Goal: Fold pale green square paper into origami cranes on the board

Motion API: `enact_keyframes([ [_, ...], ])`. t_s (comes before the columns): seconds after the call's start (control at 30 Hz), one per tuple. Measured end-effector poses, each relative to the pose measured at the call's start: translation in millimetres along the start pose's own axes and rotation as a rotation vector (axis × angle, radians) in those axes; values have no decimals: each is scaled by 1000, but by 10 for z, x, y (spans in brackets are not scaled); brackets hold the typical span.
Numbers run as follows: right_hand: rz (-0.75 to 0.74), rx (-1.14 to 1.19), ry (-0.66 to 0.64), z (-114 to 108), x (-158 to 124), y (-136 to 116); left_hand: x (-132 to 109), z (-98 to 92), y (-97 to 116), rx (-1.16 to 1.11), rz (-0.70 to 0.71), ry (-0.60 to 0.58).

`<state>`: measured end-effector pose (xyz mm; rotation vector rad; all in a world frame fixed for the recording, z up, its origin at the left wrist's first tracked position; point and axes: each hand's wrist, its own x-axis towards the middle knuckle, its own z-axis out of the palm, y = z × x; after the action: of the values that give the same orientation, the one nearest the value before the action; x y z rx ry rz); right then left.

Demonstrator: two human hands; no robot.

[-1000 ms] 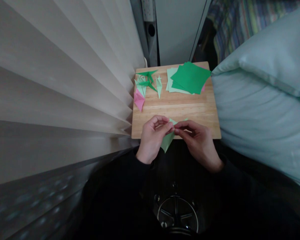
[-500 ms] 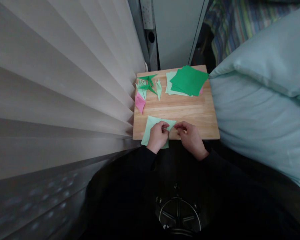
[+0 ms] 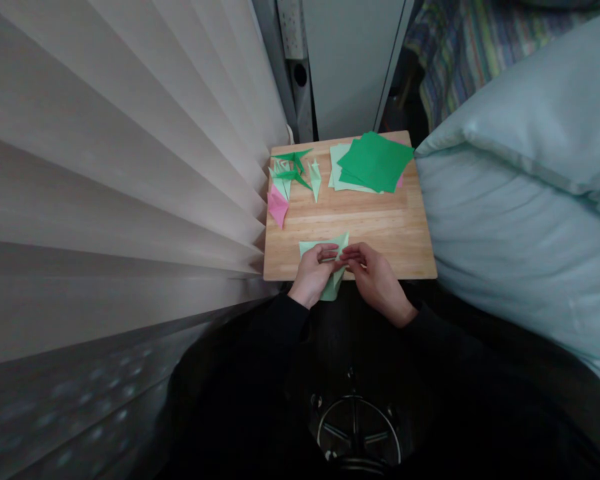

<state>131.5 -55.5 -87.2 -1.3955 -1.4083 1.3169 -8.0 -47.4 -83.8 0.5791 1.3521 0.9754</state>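
A pale green paper sheet (image 3: 334,287) is between my hands at the front edge of a wooden board (image 3: 350,217), partly over the edge, its right part raised. My left hand (image 3: 313,270) is closed on the sheet from the left. From the right, my right hand (image 3: 375,277) pinches the sheet's right side, its fingertips close to those of the left. My fingers cover part of the paper.
Folded green pieces (image 3: 293,167), a pale green one (image 3: 315,181) and a pink one (image 3: 278,207) lie at the board's back left. Green sheets (image 3: 377,162) are stacked at the back right. A pleated curtain (image 3: 180,167) borders the left, pale bedding (image 3: 520,200) the right.
The pale green sheet has turned and its right part has lifted. My right hand has moved left onto it, closer to my left hand. The view has shifted slightly.
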Motion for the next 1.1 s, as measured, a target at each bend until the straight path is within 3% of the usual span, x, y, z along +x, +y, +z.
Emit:
enact_keyframes([
  [0.17,-128,-76,97,-239,-25,-284,-127,17,215,-181,-30,-74],
  [0.3,-219,-120,-8,-406,-64,-464,-254,7,444,-339,-50,-178],
  [0.43,-296,-72,-75,-415,-95,-559,-346,-15,568,-375,-121,-234],
  [0.77,-371,-109,-59,-394,-144,-635,-408,-14,600,-330,-197,-244],
  [1.1,-590,-307,-112,-455,-99,-551,-379,-36,578,-268,-177,-275],
])
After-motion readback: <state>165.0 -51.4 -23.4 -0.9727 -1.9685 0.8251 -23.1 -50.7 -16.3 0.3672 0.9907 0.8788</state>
